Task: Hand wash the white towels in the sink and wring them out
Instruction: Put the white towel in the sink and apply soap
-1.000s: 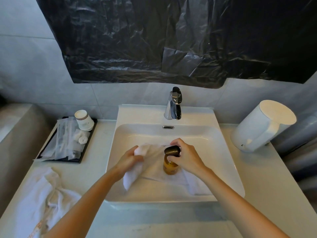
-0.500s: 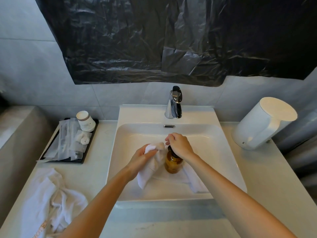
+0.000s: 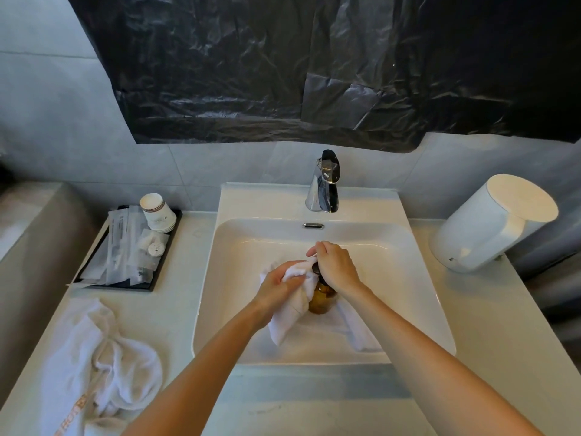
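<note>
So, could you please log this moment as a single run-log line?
left hand: holds white towel by pump | right hand: grips amber bottle top | place: sink

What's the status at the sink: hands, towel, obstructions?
Left hand grips bunched white towel in the sink. Right hand clasps top of amber pump bottle. Bottle stands amid the towel; second towel on counter.

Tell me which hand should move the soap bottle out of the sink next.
Right, probably. The right hand curls over the pump of the amber bottle, while the left hand grips the bunched white towel beside it and would have to let go first.
</note>
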A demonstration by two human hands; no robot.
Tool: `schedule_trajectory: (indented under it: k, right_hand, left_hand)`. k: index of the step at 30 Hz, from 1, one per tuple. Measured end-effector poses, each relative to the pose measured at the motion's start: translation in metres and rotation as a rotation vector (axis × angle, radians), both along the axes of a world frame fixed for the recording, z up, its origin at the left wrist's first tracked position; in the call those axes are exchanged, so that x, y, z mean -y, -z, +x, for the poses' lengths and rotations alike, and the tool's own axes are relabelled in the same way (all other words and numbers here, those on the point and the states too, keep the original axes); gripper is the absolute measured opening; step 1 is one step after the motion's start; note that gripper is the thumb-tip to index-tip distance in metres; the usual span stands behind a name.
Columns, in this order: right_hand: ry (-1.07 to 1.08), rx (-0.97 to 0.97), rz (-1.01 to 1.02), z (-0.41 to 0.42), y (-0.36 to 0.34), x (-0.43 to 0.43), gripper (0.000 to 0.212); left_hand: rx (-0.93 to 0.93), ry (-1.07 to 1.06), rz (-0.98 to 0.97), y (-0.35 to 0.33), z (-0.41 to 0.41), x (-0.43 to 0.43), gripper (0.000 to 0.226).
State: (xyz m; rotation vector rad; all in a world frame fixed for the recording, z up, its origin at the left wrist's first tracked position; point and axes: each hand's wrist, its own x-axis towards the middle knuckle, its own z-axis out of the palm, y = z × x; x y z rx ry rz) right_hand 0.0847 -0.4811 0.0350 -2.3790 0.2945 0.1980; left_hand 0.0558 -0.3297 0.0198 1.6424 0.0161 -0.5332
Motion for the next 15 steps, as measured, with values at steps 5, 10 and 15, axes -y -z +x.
schedule_trajectory:
  k: [5,10,15]
  right_hand:
    - [-0.036,-0.004,-0.054,0.001,0.000,-0.001,0.041]
    - [-0.056,0.009,-0.077,0.000,0.003,-0.001,0.041]
    - [-0.003,-0.007,0.005,0.000,0.006,0.000,0.039]
  left_hand:
    - [-0.001,-0.004,-0.002,0.000,0.001,0.001,0.026]
    - [-0.003,0.006,-0.009,0.004,0.002,-0.001,0.026]
    - [0.018,0.000,-0.047,0.004,0.002,-0.009,0.026]
